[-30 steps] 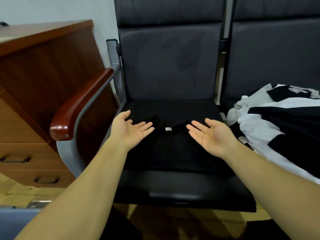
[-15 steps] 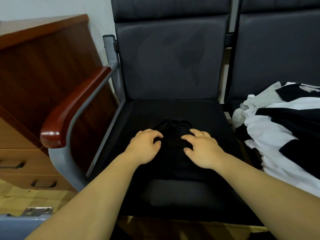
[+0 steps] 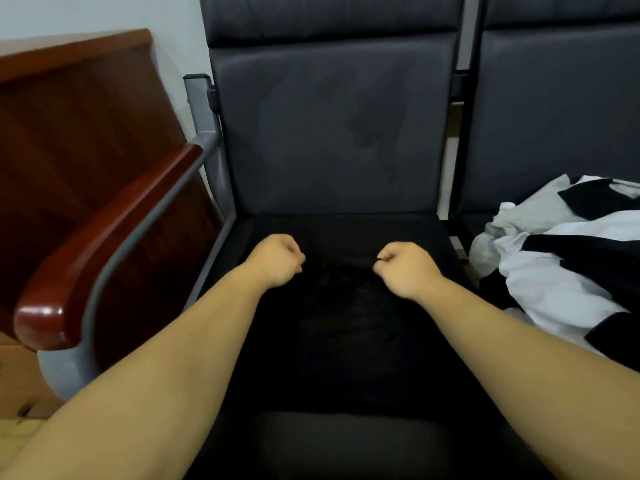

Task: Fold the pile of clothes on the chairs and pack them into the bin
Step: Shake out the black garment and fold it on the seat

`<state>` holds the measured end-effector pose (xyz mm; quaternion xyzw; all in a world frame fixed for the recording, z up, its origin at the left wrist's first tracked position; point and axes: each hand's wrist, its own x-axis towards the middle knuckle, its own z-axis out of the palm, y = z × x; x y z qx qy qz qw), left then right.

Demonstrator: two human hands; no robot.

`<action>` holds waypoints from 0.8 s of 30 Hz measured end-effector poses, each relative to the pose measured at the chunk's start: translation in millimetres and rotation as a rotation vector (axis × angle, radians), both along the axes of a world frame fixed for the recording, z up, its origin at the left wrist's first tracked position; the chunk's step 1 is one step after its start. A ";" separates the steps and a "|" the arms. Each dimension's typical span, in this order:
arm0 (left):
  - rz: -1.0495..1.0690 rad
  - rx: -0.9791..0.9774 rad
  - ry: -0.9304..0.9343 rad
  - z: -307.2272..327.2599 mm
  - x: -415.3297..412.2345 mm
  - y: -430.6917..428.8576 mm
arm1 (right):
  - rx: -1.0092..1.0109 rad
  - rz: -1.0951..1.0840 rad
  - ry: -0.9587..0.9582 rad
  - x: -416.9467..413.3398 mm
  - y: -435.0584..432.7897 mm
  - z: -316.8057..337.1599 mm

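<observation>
A black garment (image 3: 346,327) lies spread on the seat of the dark chair (image 3: 332,133) in front of me. My left hand (image 3: 277,259) is closed in a fist at the garment's far left part. My right hand (image 3: 405,268) is closed at its far right part, with a bit of black cloth pinched between the fingers. Whether the left fist holds cloth is hard to see against the black seat. A pile of white, grey and black clothes (image 3: 568,271) lies on the chair to the right. No bin is in view.
A red-brown wooden armrest (image 3: 104,244) on a grey metal frame runs along the chair's left side. Beyond it stands a wooden cabinet (image 3: 69,133) with drawers. A second dark chair back (image 3: 554,116) rises at the right.
My hands went from palms up to flat on the black garment, then moved apart and farther back and closed into fists on it.
</observation>
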<state>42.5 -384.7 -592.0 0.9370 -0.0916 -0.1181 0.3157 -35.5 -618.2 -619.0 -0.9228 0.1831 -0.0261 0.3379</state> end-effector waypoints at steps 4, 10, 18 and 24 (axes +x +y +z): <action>0.107 -0.079 -0.012 -7.9 15.8 1.1 | 0.198 -0.184 -0.055 14.8 -18.3 2.9; -0.183 0.012 0.071 -9.0 16.6 -18.9 | 0.289 -0.239 0.045 25.7 -17.7 -3.0; 0.290 -0.423 0.077 -7.1 35.4 -17.7 | 0.262 -0.220 0.094 30.9 -23.6 -9.8; 0.304 -0.351 0.041 -23.6 18.7 -2.8 | 0.193 -0.224 0.039 5.2 -18.2 -0.6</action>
